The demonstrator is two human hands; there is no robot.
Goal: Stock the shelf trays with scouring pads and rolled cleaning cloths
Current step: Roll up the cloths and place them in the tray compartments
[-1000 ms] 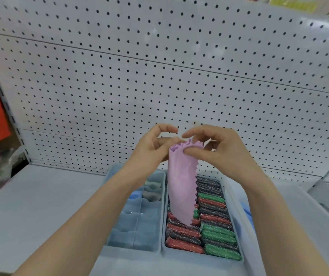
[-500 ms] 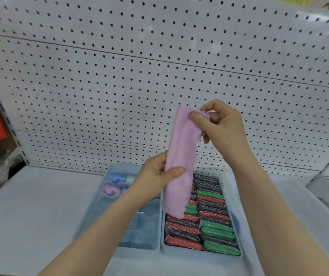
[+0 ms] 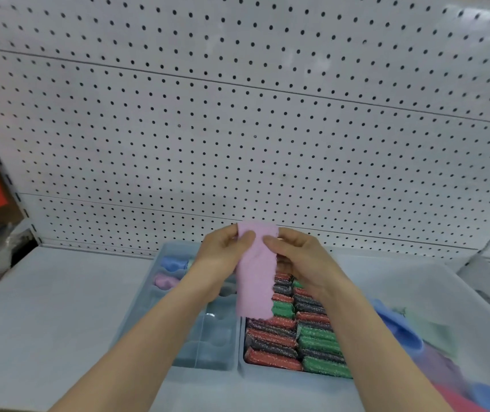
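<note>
Left hand (image 3: 223, 257) and right hand (image 3: 300, 260) pinching top corners of pink cloth (image 3: 257, 278), hanging lengthwise, long axis vertical, above divided tray (image 3: 160, 292) and scouring-pad tray (image 3: 294, 337). Pads partly hidden behind cloth and forearm; loose cloths (image 3: 416, 346) at right blurred.

Two trays sit side by side on the shelf (image 3: 44, 316), in front of the pegboard wall (image 3: 238, 129). The left tray (image 3: 160, 295) has rolled cloths (image 3: 174, 263) at its back. The right tray (image 3: 267, 374) is packed with scouring pads (image 3: 297, 337). Above both, two hands hold a cloth (image 3: 257, 275) between them.
</note>
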